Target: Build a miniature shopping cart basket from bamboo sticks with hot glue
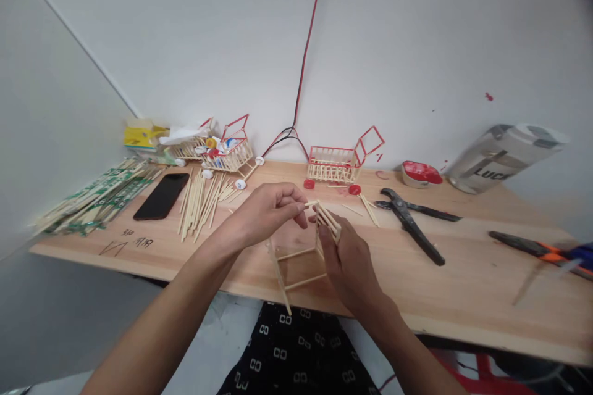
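Over the front edge of a wooden board (pixel 463 284), both my hands work on a small frame of thin wooden sticks (pixel 301 262). My right hand (pixel 349 265) grips the frame at its upper right, fingers wrapped round a bundle of sticks. My left hand (pixel 269 210) pinches a short stick at the frame's top corner. The frame's lower legs hang toward my lap.
Loose sticks (pixel 201 200), a black phone (pixel 162 195) and wrapped stick packets (pixel 97 197) lie at left. Stick carts (pixel 340 160) with red trim stand by the wall. Black pliers (pixel 412 222), an orange-handled tool (pixel 542 250), a red lid (pixel 419 173) and a silver can (pixel 503 157) sit right.
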Demonstrator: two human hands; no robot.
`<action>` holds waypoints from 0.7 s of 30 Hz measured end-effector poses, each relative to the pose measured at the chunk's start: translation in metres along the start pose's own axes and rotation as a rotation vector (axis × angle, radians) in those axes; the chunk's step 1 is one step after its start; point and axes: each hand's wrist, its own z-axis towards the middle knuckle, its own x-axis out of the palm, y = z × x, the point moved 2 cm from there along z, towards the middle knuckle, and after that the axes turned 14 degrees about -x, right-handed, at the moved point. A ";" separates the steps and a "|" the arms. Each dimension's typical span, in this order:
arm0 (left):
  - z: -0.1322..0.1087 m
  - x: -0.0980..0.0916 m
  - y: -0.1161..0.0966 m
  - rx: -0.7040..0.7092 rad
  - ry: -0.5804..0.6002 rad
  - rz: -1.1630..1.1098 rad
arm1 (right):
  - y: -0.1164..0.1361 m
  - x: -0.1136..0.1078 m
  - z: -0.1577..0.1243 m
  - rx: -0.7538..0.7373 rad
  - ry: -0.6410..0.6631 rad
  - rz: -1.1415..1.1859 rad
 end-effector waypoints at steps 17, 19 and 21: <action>0.001 0.001 -0.001 -0.002 -0.023 0.049 | 0.000 0.001 0.000 -0.007 0.002 -0.039; 0.001 0.001 -0.001 -0.004 -0.022 0.050 | 0.001 0.001 0.000 -0.010 0.005 -0.052; 0.001 0.001 -0.001 -0.005 -0.017 0.044 | 0.001 0.002 0.000 -0.015 0.012 -0.061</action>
